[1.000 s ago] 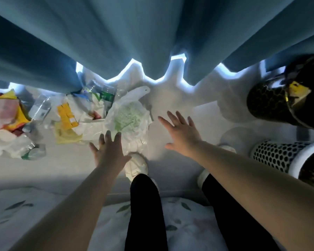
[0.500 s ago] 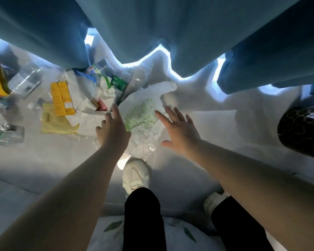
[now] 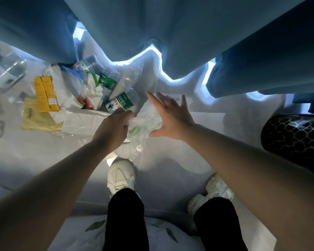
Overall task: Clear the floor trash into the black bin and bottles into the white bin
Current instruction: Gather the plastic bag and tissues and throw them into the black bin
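One crumpled white bag (image 3: 147,122) pinched in left hand (image 3: 114,127), right hand (image 3: 170,115) spread open just beside.

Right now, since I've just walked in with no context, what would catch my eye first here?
First, the two hands at centre: the left hand grips a crumpled white plastic bag with green print, and the right hand is spread open over it. Behind them, to the left, a litter heap holds a yellow packet and a green-labelled bottle. The black bin shows at the right edge.
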### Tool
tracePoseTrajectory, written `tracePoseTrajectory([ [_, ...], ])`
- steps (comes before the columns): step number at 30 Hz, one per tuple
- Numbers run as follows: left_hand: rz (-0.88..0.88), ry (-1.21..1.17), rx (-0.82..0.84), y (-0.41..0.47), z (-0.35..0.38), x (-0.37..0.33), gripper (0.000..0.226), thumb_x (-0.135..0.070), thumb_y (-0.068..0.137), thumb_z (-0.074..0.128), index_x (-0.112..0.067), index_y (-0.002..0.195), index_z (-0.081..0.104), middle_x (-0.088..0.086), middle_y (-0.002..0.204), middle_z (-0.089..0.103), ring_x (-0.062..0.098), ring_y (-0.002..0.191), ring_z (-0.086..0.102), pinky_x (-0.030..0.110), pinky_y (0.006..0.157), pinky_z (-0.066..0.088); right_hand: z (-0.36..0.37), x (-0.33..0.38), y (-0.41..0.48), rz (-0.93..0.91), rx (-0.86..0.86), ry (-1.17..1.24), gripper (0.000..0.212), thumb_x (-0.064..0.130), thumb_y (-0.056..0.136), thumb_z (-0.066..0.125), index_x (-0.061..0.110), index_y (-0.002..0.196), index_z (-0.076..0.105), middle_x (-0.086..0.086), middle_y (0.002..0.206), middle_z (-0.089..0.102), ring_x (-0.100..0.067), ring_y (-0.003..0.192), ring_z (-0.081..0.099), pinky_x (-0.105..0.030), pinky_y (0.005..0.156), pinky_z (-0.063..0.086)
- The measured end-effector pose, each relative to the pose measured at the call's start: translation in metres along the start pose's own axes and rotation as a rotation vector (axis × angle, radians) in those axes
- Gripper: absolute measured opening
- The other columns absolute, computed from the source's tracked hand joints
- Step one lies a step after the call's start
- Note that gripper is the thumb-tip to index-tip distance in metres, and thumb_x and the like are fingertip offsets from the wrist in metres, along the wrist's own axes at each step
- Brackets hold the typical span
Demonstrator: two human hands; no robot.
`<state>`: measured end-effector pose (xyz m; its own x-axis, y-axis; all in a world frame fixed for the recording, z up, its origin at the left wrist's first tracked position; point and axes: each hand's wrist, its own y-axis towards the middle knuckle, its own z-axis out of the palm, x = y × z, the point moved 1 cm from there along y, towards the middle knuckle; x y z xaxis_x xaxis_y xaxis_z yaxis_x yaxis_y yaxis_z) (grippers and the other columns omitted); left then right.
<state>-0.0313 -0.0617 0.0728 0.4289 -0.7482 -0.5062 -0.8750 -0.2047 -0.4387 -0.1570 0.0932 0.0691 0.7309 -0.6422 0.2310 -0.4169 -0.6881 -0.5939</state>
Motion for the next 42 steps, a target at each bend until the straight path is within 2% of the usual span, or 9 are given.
tracePoseTrajectory([
  [7, -0.289, -0.354, -0.065, 0.02, 0.007, -0.024, 0.011, 0.001, 0.085, 0.057, -0.008, 0.088, 0.062, 0.007, 0.085, 0.062, 0.026, 0.082, 0.057, 0.03, 0.069, 0.046, 0.024, -0.043, -0.021, 0.166, -0.025, 0.322, 0.022, 0.009, 0.089, 0.055, 0.005, 0.11, 0.06, -0.013, 0.113, 0.055, -0.035, 0.103, 0.056, -0.039, 0.085, 0.048],
  [13, -0.843, -1.164, 0.07, 0.028, 0.033, -0.061, 0.032, -0.004, 0.094, 0.05, 0.0, 0.125, 0.054, 0.02, 0.132, 0.055, 0.027, 0.102, 0.061, 0.037, 0.092, 0.052, 0.045, -0.047, -0.04, 0.399, 0.023, 1.147, 0.026, 0.033, 0.093, 0.054, 0.023, 0.116, 0.051, -0.001, 0.108, 0.062, -0.024, 0.098, 0.062, -0.038, 0.084, 0.051],
  [16, -0.905, -1.518, 0.109, 0.028, 0.04, -0.081, 0.039, -0.006, 0.098, 0.038, 0.003, 0.136, 0.042, 0.024, 0.138, 0.048, 0.027, 0.097, 0.063, 0.041, 0.084, 0.056, 0.053, -0.046, -0.04, 0.454, 0.16, 1.63, 0.063, 0.075, 0.077, 0.054, 0.034, 0.125, 0.056, 0.006, 0.126, 0.063, -0.018, 0.118, 0.059, -0.046, 0.104, 0.045],
  [19, -0.917, -1.539, 0.252, 0.03, 0.049, -0.089, 0.035, -0.004, 0.097, 0.039, -0.002, 0.131, 0.05, 0.022, 0.129, 0.056, 0.035, 0.11, 0.06, 0.049, 0.075, 0.057, 0.058, -0.046, -0.04, 0.489, 0.259, 1.902, 0.066, 0.068, 0.088, 0.04, 0.025, 0.139, 0.048, -0.006, 0.131, 0.061, -0.028, 0.121, 0.059, -0.05, 0.101, 0.046],
  [27, -0.531, -0.356, 0.145, 0.028, 0.045, -0.084, 0.061, -0.044, 0.079, 0.072, -0.019, 0.13, 0.051, 0.012, 0.13, 0.052, 0.023, 0.107, 0.052, 0.031, 0.084, 0.046, 0.06, -0.055, -0.053, 0.54, 0.054, 1.977, 0.02, -0.001, 0.092, 0.055, 0.014, 0.091, 0.068, -0.007, 0.075, 0.071, -0.026, 0.071, 0.068, -0.032, 0.063, 0.056],
  [30, -0.736, -0.759, 0.507, 0.02, 0.045, -0.071, 0.097, -0.075, 0.064, 0.066, -0.041, 0.145, 0.023, 0.009, 0.154, 0.023, 0.038, 0.131, 0.036, 0.058, 0.1, 0.037, 0.055, -0.061, -0.056, 0.474, 0.038, 2.131, 0.035, -0.01, 0.089, 0.051, 0.014, 0.079, 0.074, -0.008, 0.071, 0.071, -0.024, 0.065, 0.068, -0.032, 0.06, 0.058],
  [35, -0.851, -1.462, 0.674, 0.017, 0.053, -0.082, 0.074, -0.066, 0.068, 0.059, -0.024, 0.128, 0.052, 0.018, 0.126, 0.06, 0.037, 0.11, 0.062, 0.06, 0.083, 0.051, 0.047, -0.056, -0.053, 0.4, -0.074, 1.904, 0.032, -0.015, 0.083, 0.055, 0.011, 0.08, 0.072, -0.007, 0.073, 0.071, -0.021, 0.068, 0.067, -0.03, 0.067, 0.057],
  [38, -0.764, -1.488, 0.544, 0.019, 0.056, -0.089, 0.043, -0.038, 0.09, 0.058, -0.014, 0.125, 0.052, 0.016, 0.12, 0.064, 0.029, 0.097, 0.069, 0.044, 0.073, 0.058, 0.046, -0.051, -0.052, 0.39, -0.214, 1.449, 0.024, -0.01, 0.081, 0.061, 0.011, 0.084, 0.071, -0.004, 0.077, 0.068, -0.015, 0.072, 0.062, -0.028, 0.072, 0.051],
  [42, -0.788, -1.5, 0.266, 0.025, 0.053, -0.089, 0.011, -0.002, 0.093, 0.054, -0.012, 0.097, 0.058, 0.011, 0.091, 0.067, 0.02, 0.069, 0.071, 0.03, 0.053, 0.056, 0.039, -0.051, -0.064, 0.341, -0.043, 1.521, 0.017, 0.012, 0.094, 0.058, 0.011, 0.109, 0.066, 0.001, 0.096, 0.066, -0.002, 0.079, 0.064, -0.021, 0.074, 0.05],
])
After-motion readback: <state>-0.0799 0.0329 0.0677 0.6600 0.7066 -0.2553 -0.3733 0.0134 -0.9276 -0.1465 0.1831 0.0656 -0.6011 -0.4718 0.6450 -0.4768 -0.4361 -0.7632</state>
